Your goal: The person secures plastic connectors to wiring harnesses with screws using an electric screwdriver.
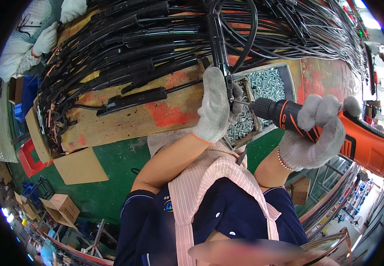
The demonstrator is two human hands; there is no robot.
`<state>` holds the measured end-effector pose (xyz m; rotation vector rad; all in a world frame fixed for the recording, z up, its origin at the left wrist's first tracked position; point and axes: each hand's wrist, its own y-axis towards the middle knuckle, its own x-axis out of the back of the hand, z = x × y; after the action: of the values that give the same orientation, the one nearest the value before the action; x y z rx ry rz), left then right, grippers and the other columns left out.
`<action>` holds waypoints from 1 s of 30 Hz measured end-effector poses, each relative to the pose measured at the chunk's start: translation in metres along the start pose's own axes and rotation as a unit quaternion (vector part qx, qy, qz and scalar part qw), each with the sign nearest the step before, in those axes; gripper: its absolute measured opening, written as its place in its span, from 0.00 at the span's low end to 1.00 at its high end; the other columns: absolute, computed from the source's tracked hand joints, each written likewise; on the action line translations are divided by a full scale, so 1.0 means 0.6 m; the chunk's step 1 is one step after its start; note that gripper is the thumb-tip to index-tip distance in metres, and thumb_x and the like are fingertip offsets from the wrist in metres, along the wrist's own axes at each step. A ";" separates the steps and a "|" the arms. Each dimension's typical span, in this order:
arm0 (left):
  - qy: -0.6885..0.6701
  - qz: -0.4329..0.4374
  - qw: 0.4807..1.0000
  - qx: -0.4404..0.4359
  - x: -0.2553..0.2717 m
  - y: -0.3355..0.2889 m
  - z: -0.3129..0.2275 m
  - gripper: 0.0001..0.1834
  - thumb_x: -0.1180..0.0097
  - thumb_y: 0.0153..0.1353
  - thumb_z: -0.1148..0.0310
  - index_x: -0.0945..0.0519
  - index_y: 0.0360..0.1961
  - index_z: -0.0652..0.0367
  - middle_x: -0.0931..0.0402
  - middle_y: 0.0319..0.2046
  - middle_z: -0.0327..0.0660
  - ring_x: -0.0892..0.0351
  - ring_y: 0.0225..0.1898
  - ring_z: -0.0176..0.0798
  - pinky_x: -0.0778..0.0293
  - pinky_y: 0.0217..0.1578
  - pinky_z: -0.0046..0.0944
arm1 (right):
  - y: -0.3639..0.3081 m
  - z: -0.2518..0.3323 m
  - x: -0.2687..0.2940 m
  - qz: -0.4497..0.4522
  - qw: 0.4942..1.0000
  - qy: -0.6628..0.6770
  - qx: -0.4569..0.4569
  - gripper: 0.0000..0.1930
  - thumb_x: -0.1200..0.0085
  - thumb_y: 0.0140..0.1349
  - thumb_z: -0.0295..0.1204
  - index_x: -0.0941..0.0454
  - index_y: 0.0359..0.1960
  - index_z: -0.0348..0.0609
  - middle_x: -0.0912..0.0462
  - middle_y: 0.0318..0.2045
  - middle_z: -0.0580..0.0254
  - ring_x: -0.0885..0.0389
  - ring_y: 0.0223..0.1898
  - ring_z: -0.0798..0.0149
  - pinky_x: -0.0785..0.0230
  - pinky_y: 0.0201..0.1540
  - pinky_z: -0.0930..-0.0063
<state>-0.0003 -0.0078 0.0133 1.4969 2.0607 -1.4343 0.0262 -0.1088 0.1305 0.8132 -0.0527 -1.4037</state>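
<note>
The left hand (214, 104), in a pale knit glove, was closed on the lower end of a black tubular piece (220, 48), thumb on one side and fingers partly hidden on the other; the piece ran forward from it, away from the body. The right hand (318, 148), gloved too, was wrapped around an orange-and-black power drill (365, 142), which pointed left so that its thin bit (240, 102) reached the metal end of the piece, right at the left hand's fingers. Whether the bit was seated there could not be told.

Between the hands and just beyond them, a divided tray (291, 84) full of silvery screws (267, 84) lay on the paint-stained bench (129, 119). Left of the left hand lay a single black housing (136, 98) with its cable; farther forward, many similar ones lay in rows. Beyond the right hand spread a bundle of dark cables (329, 42). Well to the left of both hands was a co-worker's gloved hand (45, 40).
</note>
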 end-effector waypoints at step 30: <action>-0.021 0.098 0.995 -0.025 0.016 -0.013 -0.015 0.34 0.55 0.58 0.29 0.29 0.27 0.54 0.41 0.10 0.30 0.46 0.11 0.25 0.50 0.13 0.25 | -0.003 0.034 0.184 -0.205 0.963 -0.106 0.139 0.25 0.46 0.52 0.14 0.35 0.54 0.33 0.21 0.26 0.50 0.24 0.19 0.61 0.27 0.24 0.68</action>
<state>-0.0082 0.0050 0.0161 1.5852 1.8519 -1.3196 0.0381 -0.2154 0.0976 0.9363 -0.2644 -1.9035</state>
